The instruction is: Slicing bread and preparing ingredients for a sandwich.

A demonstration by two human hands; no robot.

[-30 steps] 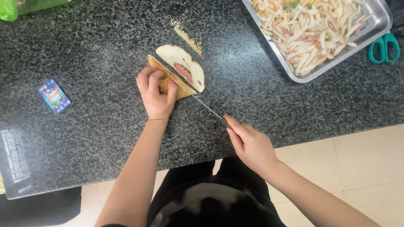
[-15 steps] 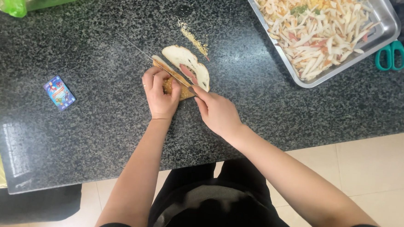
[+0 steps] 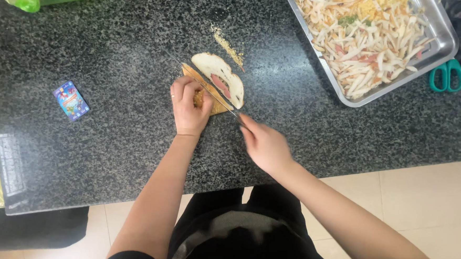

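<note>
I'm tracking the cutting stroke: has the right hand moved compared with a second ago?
Yes. The right hand has slid up along the knife toward the sandwich, closing on the left hand, which stays put on the counter.

The sandwich (image 3: 220, 80) lay just above the frame's centre on the dark speckled counter, a filled bread piece with a pale cut face showing pink filling. Its browner part sat under the left hand (image 3: 190, 103). The knife (image 3: 211, 91), a thin blade, ran diagonally across it from upper left to lower right, its handle in the right hand (image 3: 264, 144).
</note>
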